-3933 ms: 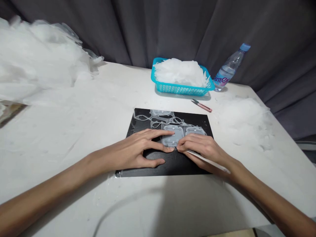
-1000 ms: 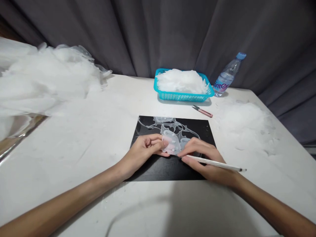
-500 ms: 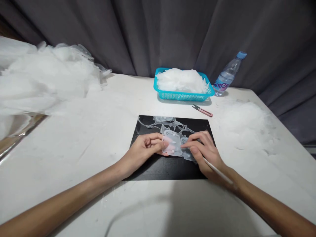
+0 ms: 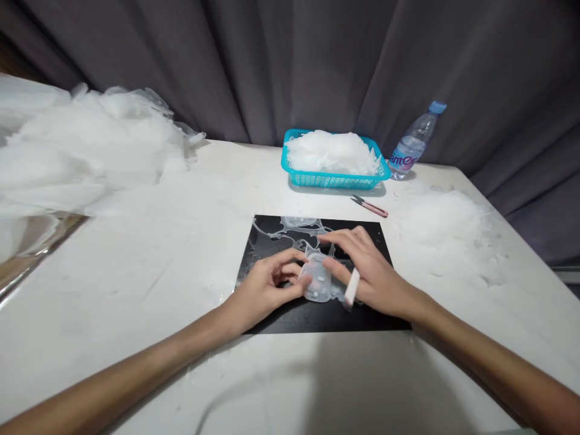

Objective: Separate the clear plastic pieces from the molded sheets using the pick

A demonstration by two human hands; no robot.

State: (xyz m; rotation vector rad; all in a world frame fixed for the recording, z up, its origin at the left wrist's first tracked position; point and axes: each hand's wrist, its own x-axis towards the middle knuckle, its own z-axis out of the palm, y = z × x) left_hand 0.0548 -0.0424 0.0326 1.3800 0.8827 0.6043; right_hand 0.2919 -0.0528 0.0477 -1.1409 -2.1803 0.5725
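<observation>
My left hand (image 4: 278,279) pinches a translucent, rounded silicone-like piece (image 4: 317,289) by its left side, over a black mat (image 4: 281,317). Small raised white studs show on the piece. My right hand (image 4: 357,266) has a white stick-like tool (image 4: 351,287) tucked in it, its blunt end pointing towards me; the other end is hidden. The right thumb and forefinger are at the upper edge of the piece, where thin webbing joins it. More of this clear webbed sheet (image 4: 301,223) lies on the mat behind my fingers.
Behind the mat are pink-handled thread snips (image 4: 370,206) and a turquoise basket (image 4: 338,181) of white pieces. A water bottle (image 4: 414,145) stands right of the basket. Translucent white sheets (image 4: 99,139) are heaped at left, and a whitish pile (image 4: 453,229) lies at right.
My right hand has moved up and left to the top of the piece, and its tool has swung from lying along the wrist to pointing towards me. The left hand still pinches the piece.
</observation>
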